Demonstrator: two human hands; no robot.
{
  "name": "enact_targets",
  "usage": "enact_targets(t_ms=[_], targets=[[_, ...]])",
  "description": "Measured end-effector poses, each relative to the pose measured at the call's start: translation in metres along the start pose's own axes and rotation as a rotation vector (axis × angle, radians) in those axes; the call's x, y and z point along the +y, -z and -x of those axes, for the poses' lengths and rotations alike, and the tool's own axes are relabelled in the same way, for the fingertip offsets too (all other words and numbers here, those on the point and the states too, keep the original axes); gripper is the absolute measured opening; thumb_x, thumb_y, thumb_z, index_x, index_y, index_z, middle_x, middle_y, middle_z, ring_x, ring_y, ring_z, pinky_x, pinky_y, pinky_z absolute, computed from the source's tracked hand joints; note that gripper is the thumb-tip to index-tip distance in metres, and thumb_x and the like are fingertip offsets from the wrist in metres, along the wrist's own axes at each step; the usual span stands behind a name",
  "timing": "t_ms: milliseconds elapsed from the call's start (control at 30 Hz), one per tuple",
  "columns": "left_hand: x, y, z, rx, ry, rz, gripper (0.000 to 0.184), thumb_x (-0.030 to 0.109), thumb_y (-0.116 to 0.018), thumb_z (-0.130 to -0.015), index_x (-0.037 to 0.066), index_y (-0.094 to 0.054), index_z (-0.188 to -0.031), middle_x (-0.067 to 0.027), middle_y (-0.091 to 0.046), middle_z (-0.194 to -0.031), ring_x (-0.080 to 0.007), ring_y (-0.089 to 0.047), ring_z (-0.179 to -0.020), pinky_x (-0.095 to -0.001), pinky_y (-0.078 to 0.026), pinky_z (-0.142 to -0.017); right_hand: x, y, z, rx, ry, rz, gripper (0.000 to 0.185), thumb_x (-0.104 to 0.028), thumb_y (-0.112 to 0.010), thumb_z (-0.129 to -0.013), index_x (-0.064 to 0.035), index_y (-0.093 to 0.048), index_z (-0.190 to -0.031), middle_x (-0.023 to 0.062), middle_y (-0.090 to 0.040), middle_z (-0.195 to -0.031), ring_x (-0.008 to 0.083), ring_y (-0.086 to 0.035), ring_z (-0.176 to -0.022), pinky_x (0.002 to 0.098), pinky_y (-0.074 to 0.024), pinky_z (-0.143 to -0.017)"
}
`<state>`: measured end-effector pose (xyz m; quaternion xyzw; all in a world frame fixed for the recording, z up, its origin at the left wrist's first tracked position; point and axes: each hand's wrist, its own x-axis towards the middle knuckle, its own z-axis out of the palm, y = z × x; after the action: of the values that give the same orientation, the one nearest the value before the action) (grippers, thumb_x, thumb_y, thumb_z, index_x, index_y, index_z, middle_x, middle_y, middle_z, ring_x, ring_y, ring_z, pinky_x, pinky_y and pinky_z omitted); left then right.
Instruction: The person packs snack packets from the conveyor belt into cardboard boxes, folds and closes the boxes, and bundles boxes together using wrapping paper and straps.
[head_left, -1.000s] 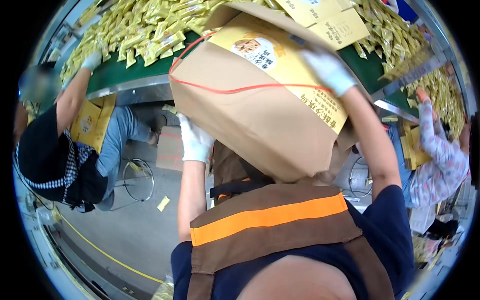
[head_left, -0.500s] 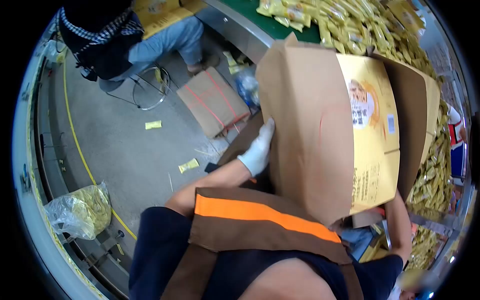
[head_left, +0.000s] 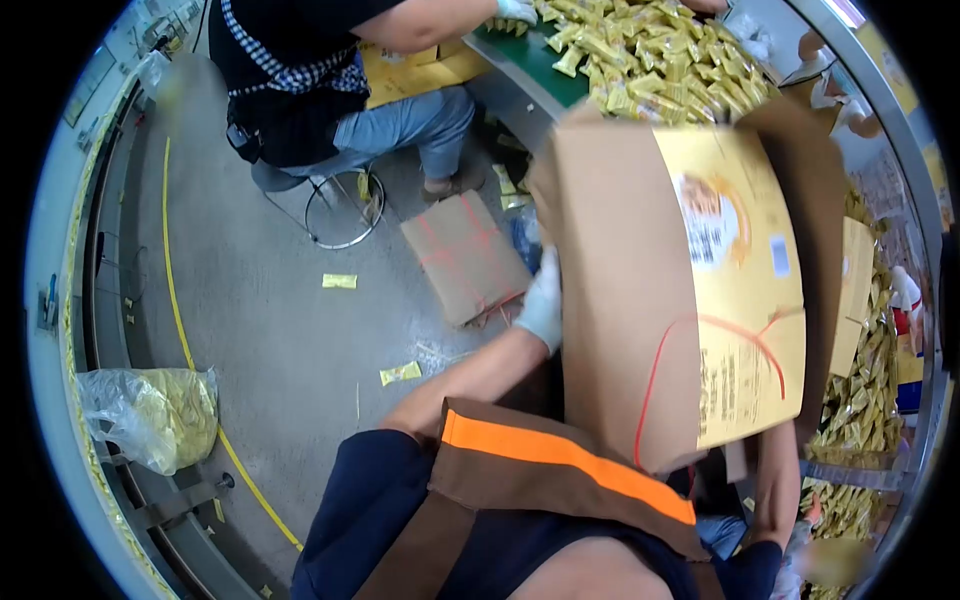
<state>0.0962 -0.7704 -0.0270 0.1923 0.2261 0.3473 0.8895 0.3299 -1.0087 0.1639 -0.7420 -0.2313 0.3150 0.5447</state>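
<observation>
A large cardboard box (head_left: 625,290) is raised in front of my chest, tilted, with a yellow printed panel and flaps standing out at its far end. A loose red strap (head_left: 652,385) curves across it. My left hand (head_left: 543,303), in a pale glove, grips the box's left side, part of its fingers out of sight. My right forearm (head_left: 777,485) comes up at the box's lower right; the right hand itself is hidden behind the cardboard. Beyond the box, many yellow-wrapped packets (head_left: 660,60) are heaped on a green conveyor belt (head_left: 530,62).
A seated co-worker (head_left: 300,90) with a gloved hand is at the belt, upper left. A flat, red-strapped cardboard bundle (head_left: 465,255) lies on the floor (head_left: 290,370) near a few stray packets. A clear bag (head_left: 160,415) of yellow wrappers stands left; more packets (head_left: 865,400) are piled right.
My view has shifted, so the floor items appear further right and lower. The box has turned slightly in my hold, and the red strap shows more. The co-worker's arm now reaches over the belt.
</observation>
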Motion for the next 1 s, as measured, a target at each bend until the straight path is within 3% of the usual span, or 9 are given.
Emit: enact_targets(t_ms=[33,167,233,300,467,633,767,900,1000], targets=[[0.033,-0.018,0.018,0.009,0.072,0.109,0.071,0.06,-0.044,-0.098,0.005,-0.046,-0.142,-0.0109,-0.055,-0.136,-0.0249,-0.057,-0.118,-0.0368,-0.046,-0.101,-0.009,-0.021,-0.005,-0.049,0.018,-0.002,0.049,-0.039,-0.049,-0.101,-0.0038,-0.053,-0.135,0.0106,-0.06,-0.128,0.0174,-0.057,-0.112,0.0311,-0.0431,-0.1],[0.116,0.011,0.032,0.216,0.033,0.031,0.07,0.063,-0.047,-0.094,0.007,-0.051,-0.136,-0.0117,-0.06,-0.129,-0.0266,-0.059,-0.114,-0.0404,-0.049,-0.098,-0.026,-0.112,-0.039,-0.279,0.053,-0.046,0.05,-0.039,-0.049,-0.101,-0.0039,-0.052,-0.136,0.011,-0.06,-0.129,0.0179,-0.056,-0.114,0.0317,-0.0422,-0.101],[0.147,0.056,0.032,0.238,-0.119,-0.07,0.067,0.062,-0.045,-0.095,0.008,-0.052,-0.134,-0.0122,-0.06,-0.129,-0.0264,-0.059,-0.113,-0.0413,-0.049,-0.098,-0.023,-0.163,-0.058,-0.394,0.042,-0.091,0.05,-0.04,-0.049,-0.101,-0.0039,-0.051,-0.137,0.0112,-0.06,-0.129,0.0182,-0.056,-0.114,0.032,-0.0418,-0.101],[0.177,0.106,0.036,0.183,-0.26,-0.077,0.053,0.047,-0.04,-0.103,0.007,-0.05,-0.136,-0.0121,-0.059,-0.13,-0.026,-0.06,-0.112,-0.0398,-0.051,-0.097,-0.012,-0.215,-0.079,-0.497,0.014,-0.141,0.051,-0.04,-0.049,-0.101,-0.0039,-0.051,-0.137,0.0114,-0.059,-0.129,0.0185,-0.055,-0.115,0.0322,-0.0414,-0.102],[0.23,0.203,0.054,0.411,-0.322,-0.17,0.057,0.051,-0.039,-0.102,0.008,-0.046,-0.139,-0.0115,-0.056,-0.134,-0.027,-0.056,-0.117,-0.0421,-0.048,-0.099,0.044,-0.329,-0.131,-0.645,-0.141,-0.296,0.052,-0.04,-0.048,-0.101,-0.0039,-0.05,-0.138,0.0119,-0.059,-0.13,0.0192,-0.054,-0.117,0.0329,-0.0403,-0.103],[0.22,0.267,0.077,0.685,-0.239,-0.214,0.062,0.055,-0.037,-0.1,0.009,-0.043,-0.142,-0.011,-0.052,-0.138,-0.028,-0.052,-0.122,-0.0444,-0.045,-0.102,0.126,-0.416,-0.164,-0.684,-0.351,-0.409,0.053,-0.041,-0.048,-0.101,-0.0039,-0.048,-0.139,0.0124,-0.058,-0.131,0.0198,-0.053,-0.118,0.0336,-0.0392,-0.104],[0.186,0.304,0.081,0.83,-0.131,-0.193,0.066,0.058,-0.036,-0.099,0.01,-0.04,-0.144,-0.0105,-0.049,-0.141,-0.0288,-0.049,-0.126,-0.0463,-0.043,-0.104,0.187,-0.437,-0.178,-0.631,-0.51,-0.444,0.054,-0.042,-0.048,-0.101,-0.0039,-0.047,-0.14,0.0128,-0.057,-0.132,0.0204,-0.053,-0.12,0.0341,-0.0384,-0.105],[0.15,0.332,0.056,0.872,-0.042,-0.158,0.07,0.062,-0.035,-0.098,0.011,-0.037,-0.146,-0.0101,-0.047,-0.144,-0.0296,-0.046,-0.129,-0.0481,-0.04,-0.107,0.246,-0.42,-0.201,-0.556,-0.644,-0.476,0.055,-0.042,-0.047,-0.101,-0.004,-0.046,-0.141,0.0132,-0.057,-0.132,0.0209,-0.052,-0.121,0.0347,-0.0375,-0.106],[0.137,0.355,0.022,0.771,0.01,-0.119,0.073,0.064,-0.034,-0.098,0.011,-0.035,-0.148,-0.0098,-0.044,-0.147,-0.0302,-0.044,-0.132,-0.0495,-0.038,-0.108,0.284,-0.402,-0.229,-0.523,-0.711,-0.509,0.056,-0.042,-0.047,-0.101,-0.004,-0.046,-0.142,0.0135,-0.056,-0.133,0.0213,-0.051,-0.122,0.0351,-0.0369,-0.107]])
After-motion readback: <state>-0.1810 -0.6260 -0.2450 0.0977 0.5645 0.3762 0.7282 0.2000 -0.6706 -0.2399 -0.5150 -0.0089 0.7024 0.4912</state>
